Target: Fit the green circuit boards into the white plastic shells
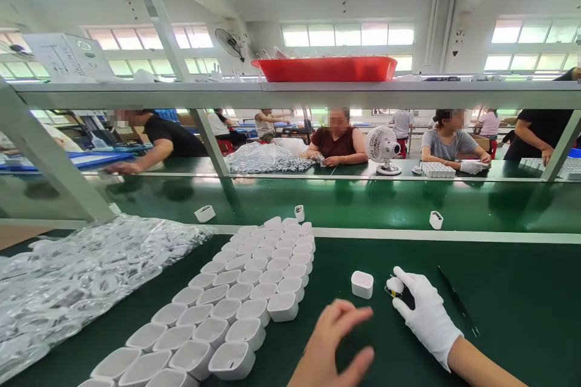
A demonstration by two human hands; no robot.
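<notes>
My left hand [338, 338] is bare, its thumb and fingers spread apart with nothing between them. It hovers over the green work surface, just below a small white plastic housing [362, 285] that stands by itself. A white glove covers my right hand [426, 308], whose thumb and fingers close round a small part with a white round piece and dark edges [396, 286]; its exact kind is partly hidden. To the right of that hand lies a pair of black tweezers [458, 301]. Left of my bare hand stand rows of open white plastic housings [252, 275].
Clear plastic bags of white parts [91, 272] lie at the left. Beyond the bench, a green conveyor belt [363, 199] carries a few white housings [436, 220]. Overhead, a shelf [218, 97] holds a red tray [327, 69]. Co-workers [340, 142] sit opposite, near a white fan [382, 148].
</notes>
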